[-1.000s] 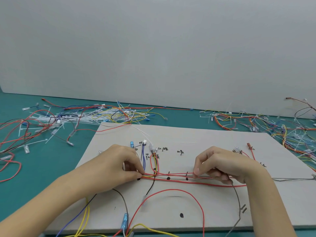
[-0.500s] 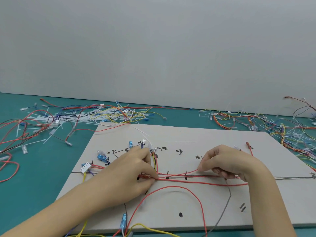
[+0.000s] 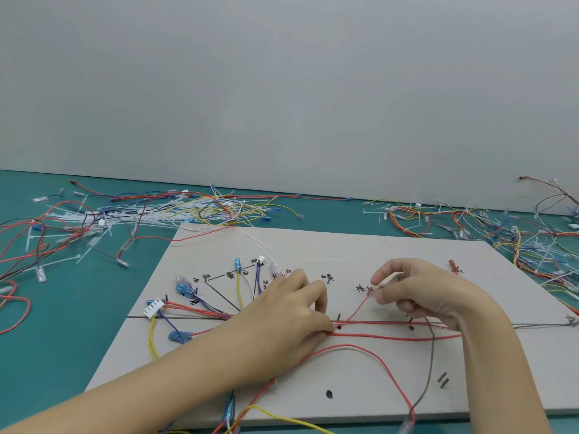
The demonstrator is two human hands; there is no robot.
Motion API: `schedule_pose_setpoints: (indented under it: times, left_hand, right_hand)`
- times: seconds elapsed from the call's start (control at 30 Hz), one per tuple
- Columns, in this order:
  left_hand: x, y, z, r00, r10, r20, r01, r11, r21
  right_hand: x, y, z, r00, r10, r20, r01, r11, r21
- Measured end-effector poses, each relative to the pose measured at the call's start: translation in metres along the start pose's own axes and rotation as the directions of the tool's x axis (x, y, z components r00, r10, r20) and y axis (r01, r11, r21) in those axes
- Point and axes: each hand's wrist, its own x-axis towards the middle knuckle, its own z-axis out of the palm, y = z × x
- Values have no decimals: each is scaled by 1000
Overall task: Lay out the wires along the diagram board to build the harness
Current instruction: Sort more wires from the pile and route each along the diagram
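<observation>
left hand (image 3: 291,314): we're pinching the red wires (image 3: 391,335) down, frame centre
right hand (image 3: 419,292): we're pinching a red wire end (image 3: 369,292)
diagram board (image 3: 376,245): flat on teal worktop (image 3: 62,339)

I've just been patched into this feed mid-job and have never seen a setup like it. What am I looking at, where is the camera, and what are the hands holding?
There is no machine here: a person works with bare hands, and the single view comes from a camera worn on their head, looking forward and down.

On the teal table lies a pale diagram board with drawn lines and handwritten labels. Wires already lie on it, some ending in blue terminals, and a white connector sits near its left edge. Loose wires and white cable ties are heaped behind and to the right of the board.

The left hand pins the red wire bundle against the board where the wires meet. The right hand pinches the end of one red wire that branches up from the bundle.
</observation>
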Motion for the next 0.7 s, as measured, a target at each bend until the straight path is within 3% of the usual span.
schedule_pose_setpoints:
  times: [0.3,0.5,0.7]
  left_hand:
    - [14,3,7,998,33,55,-35,999,36]
    - [14,1,11,999,21,28,-20,999,-49]
    - [15,0,15,999,43,-18,-44,995,-91]
  right_hand:
    - [3,3,-7,987,28,-155,-43,995,-93]
    - [16,-7,17,932,-51,-358,-86,930,-358]
    - [36,-12,27,931,-12,-365,-145,904,-401]
